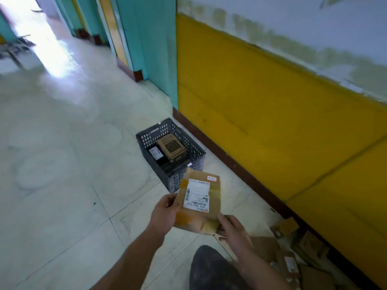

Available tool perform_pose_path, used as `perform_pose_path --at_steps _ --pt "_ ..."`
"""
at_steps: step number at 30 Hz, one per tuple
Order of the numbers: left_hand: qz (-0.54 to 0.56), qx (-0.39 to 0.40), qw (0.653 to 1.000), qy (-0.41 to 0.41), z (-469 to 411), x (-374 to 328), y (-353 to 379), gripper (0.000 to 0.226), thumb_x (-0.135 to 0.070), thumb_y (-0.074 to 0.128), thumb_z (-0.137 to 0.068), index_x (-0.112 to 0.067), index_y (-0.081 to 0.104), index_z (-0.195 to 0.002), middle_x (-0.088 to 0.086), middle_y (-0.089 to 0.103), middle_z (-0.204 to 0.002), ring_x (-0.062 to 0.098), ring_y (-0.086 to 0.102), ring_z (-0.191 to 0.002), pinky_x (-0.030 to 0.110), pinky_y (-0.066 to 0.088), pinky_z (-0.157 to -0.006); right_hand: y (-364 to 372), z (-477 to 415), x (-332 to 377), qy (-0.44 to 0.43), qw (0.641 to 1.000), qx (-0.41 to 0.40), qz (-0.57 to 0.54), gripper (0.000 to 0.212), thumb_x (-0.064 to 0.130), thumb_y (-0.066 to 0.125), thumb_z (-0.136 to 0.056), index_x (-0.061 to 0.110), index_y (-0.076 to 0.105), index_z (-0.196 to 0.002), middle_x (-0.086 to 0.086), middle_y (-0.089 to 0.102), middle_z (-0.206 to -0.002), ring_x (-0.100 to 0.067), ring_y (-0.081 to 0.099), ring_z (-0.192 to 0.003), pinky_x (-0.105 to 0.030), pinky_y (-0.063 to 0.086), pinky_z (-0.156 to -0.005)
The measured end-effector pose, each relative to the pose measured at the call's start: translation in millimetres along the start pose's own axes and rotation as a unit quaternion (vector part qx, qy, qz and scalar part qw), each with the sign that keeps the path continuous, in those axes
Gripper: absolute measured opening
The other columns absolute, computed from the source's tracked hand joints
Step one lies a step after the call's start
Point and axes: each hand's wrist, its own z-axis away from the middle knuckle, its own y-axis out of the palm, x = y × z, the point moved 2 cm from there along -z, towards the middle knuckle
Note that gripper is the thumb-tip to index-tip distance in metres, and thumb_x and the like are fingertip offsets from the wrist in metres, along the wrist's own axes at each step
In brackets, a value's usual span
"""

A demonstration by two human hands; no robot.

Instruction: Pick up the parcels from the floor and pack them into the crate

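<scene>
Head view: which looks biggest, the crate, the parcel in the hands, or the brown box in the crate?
1. crate
2. held parcel, not far behind, though being nearer the camera makes it look bigger
3. brown box

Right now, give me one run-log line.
left hand, right hand: hold cardboard parcel | crate: partly filled | floor parcels: unpacked, by wall
</scene>
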Motion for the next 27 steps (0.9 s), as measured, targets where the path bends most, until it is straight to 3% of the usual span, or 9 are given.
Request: perform_pose_path --at_steps 3,7,10,16,19,24,27 --pt "-0.005 -0.001 1.0 0.002 -52.0 -23.9 -22.7 0.02 -0.022 0.057 -0.095 -0.02 0.061 -0.114 -0.001 0.066 -0.11 0.017 0.06 -0.1 0.033 0.046 -0.084 33.2 -47.2 30.6 0.002 1.0 0.014 -0.002 0.022 0.044 0.054 -0.094 0.024 0.06 -0.102 0.004 0.068 -0.105 -0.011 0.067 -0.091 -0.028 0.053 -0.076" --pt "-0.028 -0.006 1.0 -0.008 -136.6 -64.9 -42.9 0.017 -0.02 0.056 -0.095 -0.021 0.061 -0.111 0.0 0.065 -0.108 0.018 0.059 -0.099 0.032 0.045 -0.083 78.5 -121.6 73.8 0.012 1.0 0.014 -0.006 0.028 0.05 0.051 -0.094 0.027 0.058 -0.108 0.005 0.066 -0.107 -0.013 0.066 -0.097 -0.032 0.054 -0.085" --pt "-0.052 -0.008 0.999 -0.011 -208.7 -95.7 -54.9 0.015 -0.022 0.056 -0.096 -0.023 0.061 -0.109 0.001 0.067 -0.109 0.021 0.061 -0.102 0.037 0.048 -0.09 111.3 -186.6 109.2 0.025 0.999 0.016 -0.011 0.027 0.057 0.049 -0.091 0.033 0.057 -0.1 0.006 0.066 -0.109 -0.015 0.065 -0.099 -0.038 0.053 -0.092" --pt "-0.114 0.006 0.991 -0.063 -312.9 -146.3 -79.7 0.027 -0.026 0.051 -0.098 -0.021 0.055 -0.124 -0.001 0.062 -0.119 0.024 0.06 -0.109 0.041 0.048 -0.099 159.0 -265.3 175.5 0.061 0.998 0.019 0.027 0.031 0.058 0.045 -0.091 0.036 0.052 -0.111 0.007 0.061 -0.115 -0.017 0.06 -0.105 -0.044 0.05 -0.097" --pt "-0.128 0.038 0.987 -0.09 -362.4 -160.1 -89.9 0.017 -0.024 0.054 -0.097 -0.024 0.061 -0.112 -0.002 0.067 -0.115 0.025 0.063 -0.107 0.046 0.047 -0.101 177.7 -295.3 204.9 0.087 0.995 -0.001 0.04 0.029 0.053 0.043 -0.094 0.033 0.05 -0.115 0.008 0.057 -0.114 -0.018 0.058 -0.106 -0.042 0.048 -0.098" --pt "-0.168 0.104 0.973 -0.123 -458.0 -172.5 -100.8 0.014 -0.024 0.054 -0.094 -0.025 0.067 -0.101 0.006 0.071 -0.101 0.038 0.065 -0.091 0.049 0.052 -0.088 216.6 -348.0 238.2 0.126 0.991 -0.048 0.012 0.027 0.047 0.044 -0.096 0.029 0.052 -0.115 0.006 0.058 -0.108 -0.016 0.057 -0.099 -0.033 0.046 -0.086" --pt "-0.185 0.15 0.959 -0.15 -516.3 -175.2 -104.9 0.02 -0.023 0.053 -0.093 -0.03 0.07 -0.099 0.0 0.075 -0.092 0.031 0.068 -0.093 0.05 0.053 -0.088 247.4 -381.9 244.1 0.164 0.983 -0.087 -0.009 0.02 0.045 0.046 -0.096 0.031 0.053 -0.107 0.005 0.062 -0.103 -0.014 0.06 -0.093 -0.035 0.051 -0.085"
